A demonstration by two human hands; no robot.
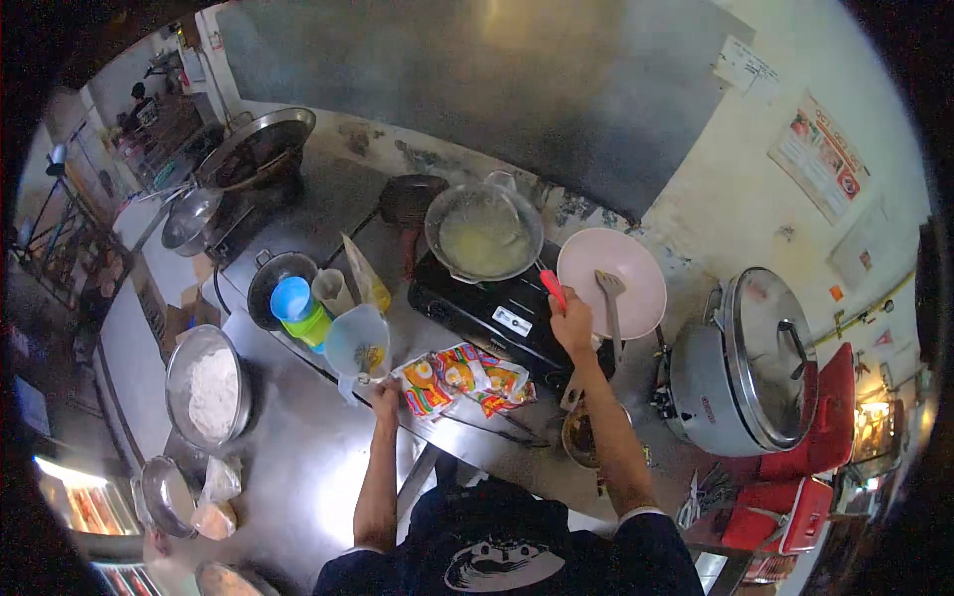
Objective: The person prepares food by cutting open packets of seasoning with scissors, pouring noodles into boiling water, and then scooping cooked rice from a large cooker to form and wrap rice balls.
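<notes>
**Right hand grips a red handle by a crowded stove**

The handle meets the near right rim of a pan, which sits on the black stove with pale yellow liquid inside. The right fingers are clamped round the handle. The left hand is between a translucent pitcher and some colourful packets; whether its fingers close on anything, I cannot tell.

The packets lie along the stove's near side. Right of the pan, a pink dish with a spatula sits just beside the right hand. Farther right stands a lidded cooker.

Counted: one pan, one pitcher, one spatula, one blue cup, one green cup, and three round bowls at the near left, one holding white powder. The packets overlap too much to count.

The counter is shiny metal with strong glare. A grey panel covers much of the far wall, which is stained.
</notes>
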